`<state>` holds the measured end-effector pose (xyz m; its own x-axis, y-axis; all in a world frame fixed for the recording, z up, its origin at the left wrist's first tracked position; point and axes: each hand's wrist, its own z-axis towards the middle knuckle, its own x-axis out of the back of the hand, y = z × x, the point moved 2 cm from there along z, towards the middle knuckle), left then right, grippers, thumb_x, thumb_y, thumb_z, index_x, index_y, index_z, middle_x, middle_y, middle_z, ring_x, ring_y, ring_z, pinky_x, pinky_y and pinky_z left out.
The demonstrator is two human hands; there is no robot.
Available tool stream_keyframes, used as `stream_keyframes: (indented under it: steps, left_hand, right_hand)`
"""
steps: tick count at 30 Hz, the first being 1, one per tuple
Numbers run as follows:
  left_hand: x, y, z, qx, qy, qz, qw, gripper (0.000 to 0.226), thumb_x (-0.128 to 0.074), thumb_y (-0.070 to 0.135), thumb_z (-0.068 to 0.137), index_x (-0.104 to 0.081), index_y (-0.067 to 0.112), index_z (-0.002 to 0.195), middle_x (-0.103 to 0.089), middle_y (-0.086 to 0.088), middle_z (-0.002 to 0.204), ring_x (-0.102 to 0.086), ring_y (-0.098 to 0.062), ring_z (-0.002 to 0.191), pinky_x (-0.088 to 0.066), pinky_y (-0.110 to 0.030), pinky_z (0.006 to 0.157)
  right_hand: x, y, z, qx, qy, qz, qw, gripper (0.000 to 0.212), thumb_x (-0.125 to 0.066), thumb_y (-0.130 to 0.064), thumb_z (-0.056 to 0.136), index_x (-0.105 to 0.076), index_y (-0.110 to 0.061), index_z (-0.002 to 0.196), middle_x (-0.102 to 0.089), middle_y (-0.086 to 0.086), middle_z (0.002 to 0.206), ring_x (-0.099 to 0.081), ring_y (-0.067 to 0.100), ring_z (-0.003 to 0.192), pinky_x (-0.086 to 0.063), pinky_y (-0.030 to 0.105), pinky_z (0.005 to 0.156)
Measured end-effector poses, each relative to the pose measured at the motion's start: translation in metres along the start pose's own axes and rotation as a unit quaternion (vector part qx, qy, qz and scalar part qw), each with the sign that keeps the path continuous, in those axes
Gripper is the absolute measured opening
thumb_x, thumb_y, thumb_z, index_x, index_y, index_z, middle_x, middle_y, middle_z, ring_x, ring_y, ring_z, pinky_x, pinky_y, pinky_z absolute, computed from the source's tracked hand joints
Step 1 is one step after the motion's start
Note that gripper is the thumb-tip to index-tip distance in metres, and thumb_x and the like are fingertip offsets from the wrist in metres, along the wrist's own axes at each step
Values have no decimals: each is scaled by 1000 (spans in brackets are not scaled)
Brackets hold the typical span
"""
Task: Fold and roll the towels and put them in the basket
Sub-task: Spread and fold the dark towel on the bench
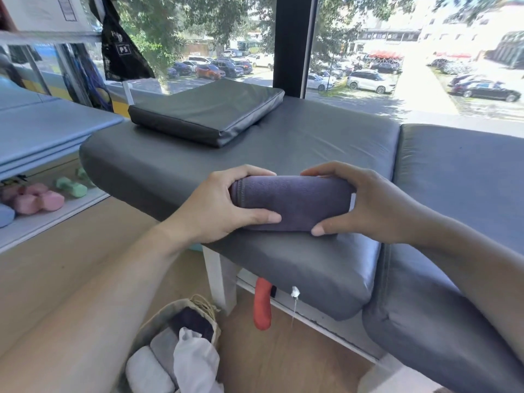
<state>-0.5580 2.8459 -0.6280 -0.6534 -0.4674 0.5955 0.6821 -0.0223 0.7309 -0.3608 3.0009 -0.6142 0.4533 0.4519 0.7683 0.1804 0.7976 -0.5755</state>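
Observation:
A rolled dark purple-grey towel (295,202) lies across the near edge of a grey padded bench (255,148). My left hand (218,205) grips the roll's left end, fingers over the top and thumb along the front. My right hand (363,202) grips its right end the same way. On the floor below left stands a woven basket (158,316) that holds a dark rolled towel (192,321), a grey roll (164,347), a white roll (147,370) and a white cloth bag (195,361).
A square grey cushion (207,112) lies at the bench's far end. A second grey pad (459,194) adjoins on the right. An orange object (262,307) hangs under the bench. Pink and green dumbbells (39,198) sit on a low shelf at left.

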Motion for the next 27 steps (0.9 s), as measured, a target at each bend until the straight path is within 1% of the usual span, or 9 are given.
stream_keyframes:
  steps: [3, 7, 11, 16, 18, 20, 22, 25, 27]
  left_hand:
    - [-1, -4, 2, 16, -4, -4, 1000, 64, -97, 33, 58, -69, 37, 116, -71, 23, 109, -64, 7, 102, -45, -10, 90]
    - [0, -5, 3, 15, -17, -27, 999, 45, -97, 30, 60, -74, 26, 98, -76, 5, 89, -65, -2, 79, -53, -27, 81]
    - [0, -3, 3, -6, 4, -38, 999, 34, -95, 27, 64, -75, 21, 92, -76, -1, 83, -64, -6, 74, -54, -33, 74]
    - [0, 0, 3, -42, 61, -74, 994, 34, -93, 21, 67, -73, 14, 95, -74, -2, 84, -62, -4, 73, -52, -23, 72]
    - [-5, -3, 3, -36, 61, -52, 996, 35, -93, 23, 67, -73, 16, 95, -74, -1, 85, -62, -3, 73, -52, -23, 72]
    - [-9, -8, 2, -11, 37, -35, 999, 34, -93, 26, 67, -73, 18, 94, -74, 0, 83, -63, -4, 73, -53, -27, 73]
    - [-8, -12, 2, 9, 13, -44, 999, 35, -94, 25, 67, -73, 18, 94, -75, 0, 84, -63, -3, 73, -52, -26, 73]
    - [-4, -11, 2, 0, -27, -51, 998, 36, -94, 19, 67, -74, 16, 96, -77, -1, 86, -64, -3, 75, -52, -23, 74]
    - [-4, -11, 2, -11, -11, -58, 998, 33, -93, 16, 67, -74, 14, 94, -76, 1, 83, -64, -2, 74, -52, -23, 72]
  right_hand:
    - [-1, 3, 1, -11, 5, 19, 1000, 76, -99, -30, 58, -63, -40, 124, -69, -22, 115, -63, -1, 110, -50, 28, 97]
    - [-3, 4, 3, -18, 15, 39, 999, 63, -98, -28, 58, -69, -35, 112, -72, -21, 104, -66, -1, 98, -53, 27, 88]
    - [0, 4, 3, -17, 36, 22, 999, 52, -97, -25, 61, -70, -37, 104, -72, -21, 95, -67, 0, 89, -53, 26, 82]
    - [-2, 3, 1, 12, 115, 20, 993, 48, -94, -25, 67, -69, -36, 106, -72, -20, 95, -67, 5, 88, -53, 25, 78]
    - [-4, 8, 2, -1, 95, 19, 995, 48, -94, -28, 66, -69, -37, 106, -72, -20, 96, -67, 2, 88, -51, 21, 78]
    - [-7, 14, 3, -25, 47, 22, 998, 46, -94, -30, 65, -69, -37, 103, -72, -19, 93, -65, -4, 85, -48, 18, 75]
    - [-8, 17, 4, -36, 32, 33, 998, 45, -95, -28, 65, -68, -38, 100, -72, -18, 90, -64, -5, 82, -47, 15, 72]
    - [-9, 17, 3, -42, 51, 46, 997, 40, -94, -22, 67, -71, -31, 99, -74, -9, 86, -67, 9, 81, -54, 26, 75]
    - [-10, 14, 1, -36, 60, 64, 995, 34, -92, -18, 70, -72, -25, 96, -74, -4, 82, -67, 12, 77, -53, 29, 74]
